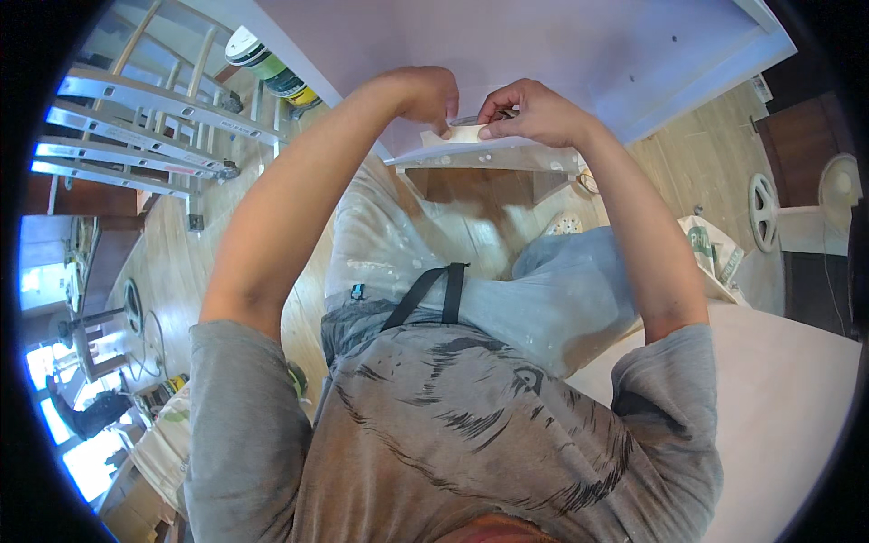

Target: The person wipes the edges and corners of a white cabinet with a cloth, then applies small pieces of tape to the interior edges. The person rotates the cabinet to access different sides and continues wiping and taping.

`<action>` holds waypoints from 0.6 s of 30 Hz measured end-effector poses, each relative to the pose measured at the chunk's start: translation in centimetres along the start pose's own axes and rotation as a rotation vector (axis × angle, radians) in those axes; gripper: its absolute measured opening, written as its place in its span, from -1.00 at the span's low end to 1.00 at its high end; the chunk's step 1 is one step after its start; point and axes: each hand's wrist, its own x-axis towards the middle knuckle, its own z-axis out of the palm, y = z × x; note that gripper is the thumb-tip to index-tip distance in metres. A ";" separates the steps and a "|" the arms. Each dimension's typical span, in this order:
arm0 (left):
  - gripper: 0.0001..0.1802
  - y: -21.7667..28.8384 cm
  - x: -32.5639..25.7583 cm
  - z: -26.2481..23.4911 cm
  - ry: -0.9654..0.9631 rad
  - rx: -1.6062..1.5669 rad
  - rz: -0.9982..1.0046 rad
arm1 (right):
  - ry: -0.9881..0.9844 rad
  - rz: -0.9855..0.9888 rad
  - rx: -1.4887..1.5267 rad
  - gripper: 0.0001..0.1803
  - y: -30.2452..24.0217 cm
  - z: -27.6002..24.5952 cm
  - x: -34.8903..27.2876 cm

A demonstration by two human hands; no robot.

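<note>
Both arms reach forward to the near edge of a large white box-like cabinet (534,54). A short cream strip (465,134), which looks like masking tape, lies along that edge between my hands. My left hand (429,96) is closed, its fingertips pinching down at the strip's left end. At the other end, my right hand (536,114) has its thumb on the strip and its fingers curled behind it. Something greyish shows between the hands, too small to name. Below the edge, the cabinet's front rail (507,157) carries pale smudges.
Aluminium ladders (163,109) stand at the left, near a green-and-white paint bucket (258,59). A white panel (769,389) spreads at the lower right, beside a printed sack (711,249). Wood-look floor (172,262) shows around my legs. A white wheel-like disc (763,213) stands at the right.
</note>
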 end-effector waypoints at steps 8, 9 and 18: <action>-0.60 -0.3 1.5 -0.5 -0.105 -0.024 -0.053 | -0.035 0.050 -0.079 -0.74 1.3 -0.6 0.9; -0.61 -0.6 1.5 -0.2 -0.093 0.009 -0.021 | -0.040 0.056 -0.059 -0.74 1.5 -0.6 1.0; -0.63 -1.2 1.5 0.5 -0.184 -0.242 -0.077 | 0.017 0.082 -0.061 -0.72 2.4 -0.6 0.8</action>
